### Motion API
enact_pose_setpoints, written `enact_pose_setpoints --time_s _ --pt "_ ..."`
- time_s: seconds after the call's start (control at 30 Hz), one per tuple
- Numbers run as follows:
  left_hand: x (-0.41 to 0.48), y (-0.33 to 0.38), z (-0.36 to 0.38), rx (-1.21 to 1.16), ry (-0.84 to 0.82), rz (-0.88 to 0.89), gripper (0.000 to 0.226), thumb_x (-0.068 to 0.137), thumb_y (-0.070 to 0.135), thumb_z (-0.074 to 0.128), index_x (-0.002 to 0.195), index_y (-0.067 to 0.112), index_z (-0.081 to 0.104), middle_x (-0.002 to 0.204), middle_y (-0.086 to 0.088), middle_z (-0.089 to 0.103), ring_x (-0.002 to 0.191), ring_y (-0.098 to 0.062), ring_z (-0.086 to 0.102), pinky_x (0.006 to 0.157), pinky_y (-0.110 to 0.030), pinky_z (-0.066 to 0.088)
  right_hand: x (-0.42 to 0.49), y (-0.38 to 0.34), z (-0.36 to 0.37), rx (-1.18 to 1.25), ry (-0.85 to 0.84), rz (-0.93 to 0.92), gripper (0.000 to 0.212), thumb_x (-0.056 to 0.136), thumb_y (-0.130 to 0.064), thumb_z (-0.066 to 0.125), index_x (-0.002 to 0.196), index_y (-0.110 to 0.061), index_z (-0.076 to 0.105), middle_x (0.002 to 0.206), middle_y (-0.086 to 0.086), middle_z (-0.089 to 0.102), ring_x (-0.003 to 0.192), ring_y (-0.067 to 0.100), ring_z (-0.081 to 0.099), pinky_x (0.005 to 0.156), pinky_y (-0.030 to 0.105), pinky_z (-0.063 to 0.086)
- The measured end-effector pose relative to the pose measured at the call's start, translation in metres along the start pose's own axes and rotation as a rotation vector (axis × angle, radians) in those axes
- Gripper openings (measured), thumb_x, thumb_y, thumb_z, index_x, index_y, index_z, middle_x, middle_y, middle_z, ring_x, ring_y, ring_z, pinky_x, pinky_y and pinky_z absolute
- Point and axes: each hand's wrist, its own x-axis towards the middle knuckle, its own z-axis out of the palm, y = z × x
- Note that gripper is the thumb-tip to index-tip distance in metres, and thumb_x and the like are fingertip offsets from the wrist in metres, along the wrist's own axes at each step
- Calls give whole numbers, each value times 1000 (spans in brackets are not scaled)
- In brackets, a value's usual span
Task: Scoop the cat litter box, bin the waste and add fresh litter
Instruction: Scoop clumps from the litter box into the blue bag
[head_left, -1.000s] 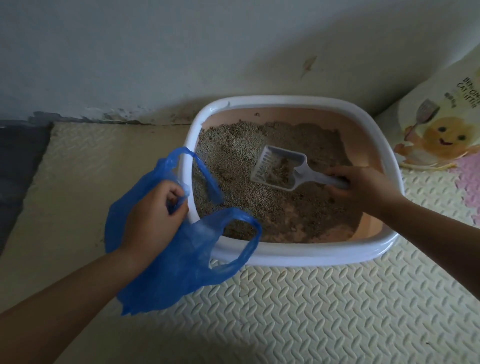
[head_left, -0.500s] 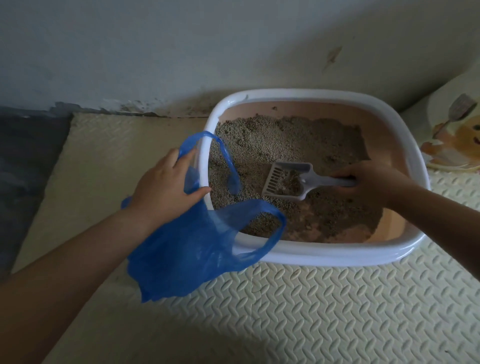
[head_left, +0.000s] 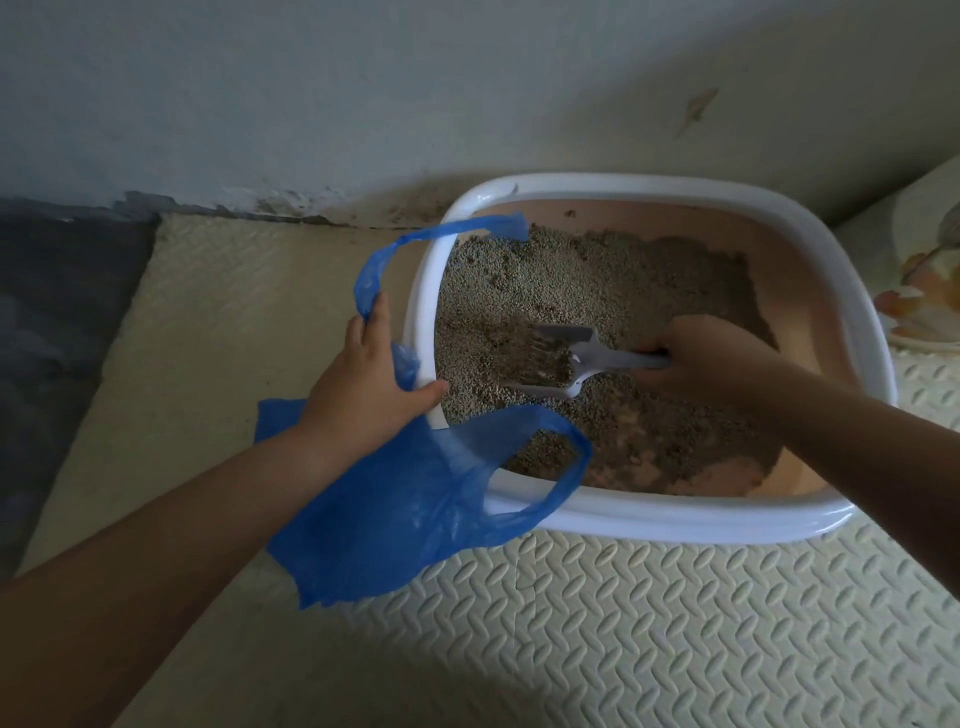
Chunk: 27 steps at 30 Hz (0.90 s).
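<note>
A white-rimmed litter box (head_left: 675, 525) with a pink inside stands on a cream foam mat by the wall and holds grey-brown litter (head_left: 571, 280). My right hand (head_left: 711, 353) grips the handle of a white slotted scoop (head_left: 571, 361). The scoop's head is dug into the litter left of centre and is part full. My left hand (head_left: 363, 389) is at the box's left rim with straight, spread fingers and the thumb on the rim. A blue plastic bag (head_left: 395, 519) hangs from that hand. One bag handle loops up over the fingers and the other droops across the near rim.
A printed bag of cat litter (head_left: 924, 291) leans at the right edge, partly cut off. The cream foam mat (head_left: 649, 634) spreads in front and to the left. A dark grey surface (head_left: 62, 322) lies at far left. The wall (head_left: 363, 93) runs close behind the box.
My left hand has opened out and moved up to the box's left rim, spreading the blue bag. The scoop has pushed down and left into the litter and taken more in.
</note>
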Motion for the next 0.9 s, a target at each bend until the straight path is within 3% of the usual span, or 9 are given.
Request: enact_pose_setpoints --time_s 0.17,0.33,0.57,0.7,0.9 --pt "4 -7 9 -133 -38 6 105 80 37 73 154 15 1 151 -7 25 134 -22 34 99 -34 35 19 -12 7 57 20 -19 16 90 -24 54 87 -21 70 51 -3 48 46 11 40 46 25 29" --pt "11 -9 13 -156 -62 -31 109 79 36 74 153 12 -3 152 -8 24 135 -23 32 100 -31 31 40 -20 25 138 132 -39 19 93 -30 52 103 -24 67 79 1 66 68 19 60 58 28 41" --pt "11 -10 14 -140 -93 -43 106 82 39 71 153 13 -4 150 -8 25 133 -24 33 96 -32 33 32 -12 55 322 241 -50 31 93 -30 56 124 -27 59 90 -7 59 81 14 55 63 26 33" --pt "10 -8 13 -119 -86 -31 105 83 38 71 153 12 -3 151 -9 23 133 -26 34 96 -36 35 6 -2 58 501 296 -5 36 92 -29 59 128 -29 58 100 -10 63 85 9 57 68 25 39" --pt "10 -7 12 -104 -65 -5 105 82 36 72 153 13 -1 151 -9 23 134 -26 34 97 -37 36 -29 13 40 462 337 -23 34 91 -33 58 125 -33 58 99 -10 67 83 10 60 71 33 48"
